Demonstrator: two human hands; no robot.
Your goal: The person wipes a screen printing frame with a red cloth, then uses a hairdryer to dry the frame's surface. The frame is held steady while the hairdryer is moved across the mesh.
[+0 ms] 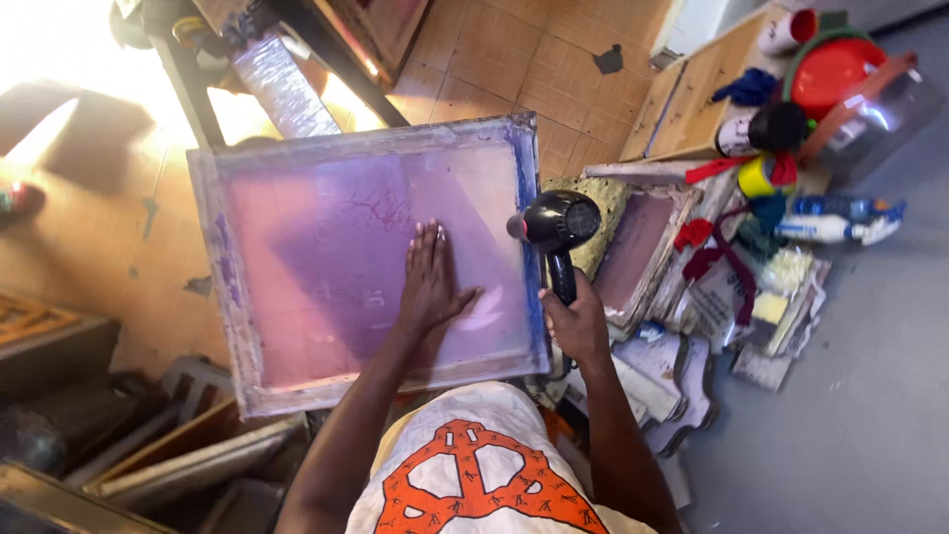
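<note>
A large wooden-framed printing screen [297,158] with purple-pink mesh lies tilted in front of me. My left hand [430,282] rests flat on the mesh, fingers spread, right of its centre. My right hand [576,324] grips the handle of a black hair dryer [556,225], held at the screen's right edge with its nozzle pointing left at the mesh.
A pile of smaller framed screens [643,247] and papers sits to the right, with rags, bottles [840,220], a red bowl [830,71] and a wooden board [692,99]. More frames lean at lower left [188,455]. A dark table leg [193,99] stands behind on the tiled floor.
</note>
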